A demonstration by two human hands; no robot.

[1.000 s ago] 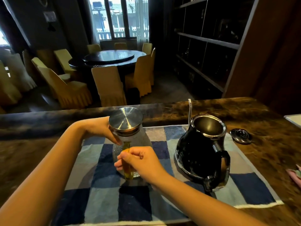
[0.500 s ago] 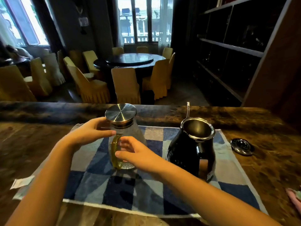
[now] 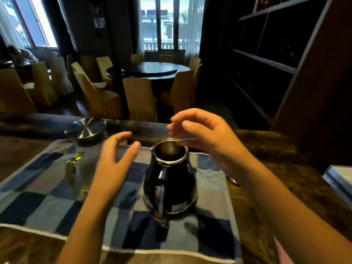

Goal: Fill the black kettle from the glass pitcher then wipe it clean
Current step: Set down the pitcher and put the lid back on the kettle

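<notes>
The black kettle (image 3: 169,185) stands upright on the blue checked mat (image 3: 47,204), its mouth open and its handle toward me. The glass pitcher (image 3: 83,164) with a steel lid and a yellow-green handle stands on the mat to the kettle's left. My left hand (image 3: 112,161) hovers between pitcher and kettle with fingers spread, holding nothing. My right hand (image 3: 205,134) hangs above and just right of the kettle's mouth, fingers loosely bent and empty. Neither hand touches the kettle or the pitcher.
The mat lies on a dark brown counter (image 3: 285,168). The kettle's lid (image 3: 231,181) peeks out behind my right wrist. A pink cloth (image 3: 283,252) lies at the lower right edge, and a pale flat object (image 3: 339,178) sits at the far right. Chairs and a round table stand beyond.
Both hands let go of the pitcher and moved right, toward the kettle. The view shifted, so the kettle now sits in the middle and the pitcher at the left.
</notes>
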